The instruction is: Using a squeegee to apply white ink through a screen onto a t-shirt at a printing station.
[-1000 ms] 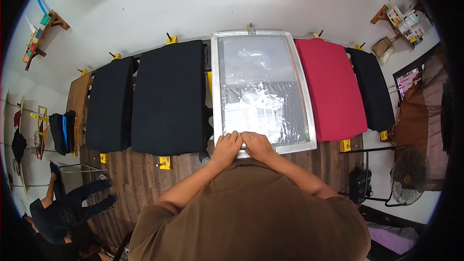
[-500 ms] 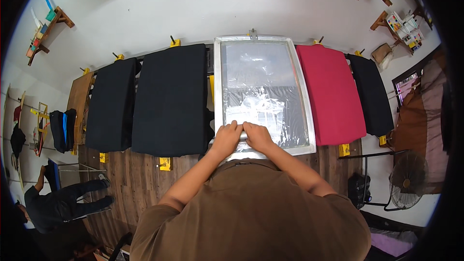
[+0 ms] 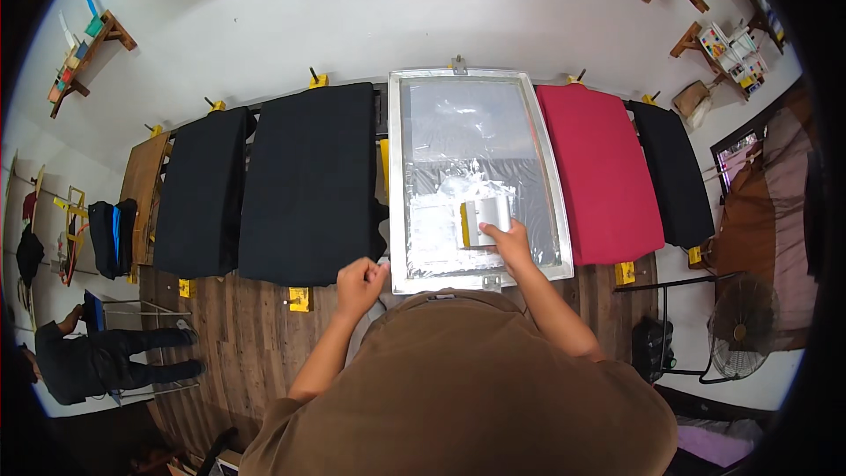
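Observation:
My right hand (image 3: 508, 245) grips a silver squeegee (image 3: 491, 219) with a yellow edge, held over the white-smeared lower part of a screen (image 3: 463, 119) in a silver frame (image 3: 560, 203). My left hand (image 3: 359, 286) has its fingers curled beside the screen's lower left corner; what they hold, if anything, is hidden. A black cloth-covered board (image 3: 306, 176) lies left of the screen and a red one (image 3: 599, 172) right of it.
More black covered boards (image 3: 194, 194) and a wooden board (image 3: 141, 194) continue the row on yellow brackets (image 3: 300, 298). A co-worker (image 3: 106, 361) stands at a metal rack lower left. A fan (image 3: 740, 335) is at right, wall shelves (image 3: 84, 66) above.
My hands, together at the screen's near edge before, have parted: the right now holds the squeegee turned sideways, the left has moved left and down. The co-worker has shifted slightly.

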The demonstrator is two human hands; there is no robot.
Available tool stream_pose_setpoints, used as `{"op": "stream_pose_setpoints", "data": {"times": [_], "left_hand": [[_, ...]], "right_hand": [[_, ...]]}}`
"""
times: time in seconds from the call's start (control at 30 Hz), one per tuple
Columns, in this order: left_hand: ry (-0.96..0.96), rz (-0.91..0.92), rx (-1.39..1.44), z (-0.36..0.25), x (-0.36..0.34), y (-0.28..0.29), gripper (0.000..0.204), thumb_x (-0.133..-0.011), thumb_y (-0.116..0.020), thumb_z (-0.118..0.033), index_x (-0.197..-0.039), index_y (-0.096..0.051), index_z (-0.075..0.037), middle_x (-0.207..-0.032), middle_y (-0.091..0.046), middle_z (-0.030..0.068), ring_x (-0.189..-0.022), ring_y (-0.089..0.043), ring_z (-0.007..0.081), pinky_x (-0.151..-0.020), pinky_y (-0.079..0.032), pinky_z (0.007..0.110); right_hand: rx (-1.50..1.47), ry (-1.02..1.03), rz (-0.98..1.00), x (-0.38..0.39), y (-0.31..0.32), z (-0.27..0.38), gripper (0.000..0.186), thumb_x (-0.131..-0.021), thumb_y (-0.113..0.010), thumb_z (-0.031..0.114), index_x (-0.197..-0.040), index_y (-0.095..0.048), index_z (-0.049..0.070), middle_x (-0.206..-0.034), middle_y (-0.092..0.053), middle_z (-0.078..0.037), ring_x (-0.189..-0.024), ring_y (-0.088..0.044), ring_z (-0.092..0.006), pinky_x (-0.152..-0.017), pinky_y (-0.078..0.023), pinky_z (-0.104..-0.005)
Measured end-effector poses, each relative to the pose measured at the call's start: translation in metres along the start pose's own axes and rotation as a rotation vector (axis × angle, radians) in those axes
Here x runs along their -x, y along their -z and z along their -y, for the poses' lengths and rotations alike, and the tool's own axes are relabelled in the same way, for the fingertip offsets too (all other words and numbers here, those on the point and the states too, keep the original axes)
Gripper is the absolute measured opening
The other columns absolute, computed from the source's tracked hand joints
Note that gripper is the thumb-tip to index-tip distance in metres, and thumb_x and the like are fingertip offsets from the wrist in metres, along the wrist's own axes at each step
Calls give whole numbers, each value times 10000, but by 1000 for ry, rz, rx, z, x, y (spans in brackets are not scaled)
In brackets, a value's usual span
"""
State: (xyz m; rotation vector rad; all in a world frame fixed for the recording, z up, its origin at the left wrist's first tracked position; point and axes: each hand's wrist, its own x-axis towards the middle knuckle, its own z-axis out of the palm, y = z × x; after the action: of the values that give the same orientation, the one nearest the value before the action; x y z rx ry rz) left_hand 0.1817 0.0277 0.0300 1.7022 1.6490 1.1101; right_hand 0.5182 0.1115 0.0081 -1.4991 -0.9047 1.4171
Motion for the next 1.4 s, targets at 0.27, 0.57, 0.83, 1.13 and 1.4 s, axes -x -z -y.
{"op": "stream_pose_setpoints", "data": {"times": [0.27, 0.57, 0.83, 1.13, 1.4], "left_hand": [[-121, -360, -398, 28, 8, 57, 291, -842, -824, -194, -668, -610, -100, -618, -585, 30, -597, -561, 227, -601, -410, 375], [183, -559, -702, 84, 17, 117, 222, -909, -755, -279, -1039, -674, -119, -856, -628, -8, -819, -623, 169, -975, -363, 430], [404, -749, -757, 108, 25, 91, 401, -959, -676, -371, -1269, -591, -130, -1158, -557, 13, -927, -647, 159, -1018, -353, 486], [462, -854, -779, 100, 18, 110, 525, -918, -719, -396, -1311, -564, -84, -1239, -525, 166, -1183, -489, 419, -984, -404, 537], [353, -829, -806, 112, 14, 111, 506, -905, -735, -347, -1282, -570, -52, -1230, -523, 176, -1168, -478, 404, -1009, -392, 514]], "right_hand": [[-64, -154, -245, 15, 21, -15, 328, -870, -793, 156, -1093, -664, -48, -983, -717, -126, -822, -709, -201, -641, -614, -326], [135, -106, -186, 4, 21, -4, 352, -866, -807, 176, -1074, -675, -77, -948, -731, -126, -763, -708, -182, -590, -607, -298], [176, -57, -177, -6, 34, 2, 343, -860, -806, 162, -1064, -686, -86, -938, -740, -140, -734, -720, -185, -556, -602, -293], [237, -45, -136, -28, 47, -25, 397, -841, -838, 193, -1036, -689, -120, -952, -732, -154, -752, -724, -196, -583, -635, -305], [250, -87, -78, -27, 38, -10, 433, -838, -847, 202, -1053, -683, -135, -971, -732, -170, -762, -730, -205, -597, -646, -303]]}}
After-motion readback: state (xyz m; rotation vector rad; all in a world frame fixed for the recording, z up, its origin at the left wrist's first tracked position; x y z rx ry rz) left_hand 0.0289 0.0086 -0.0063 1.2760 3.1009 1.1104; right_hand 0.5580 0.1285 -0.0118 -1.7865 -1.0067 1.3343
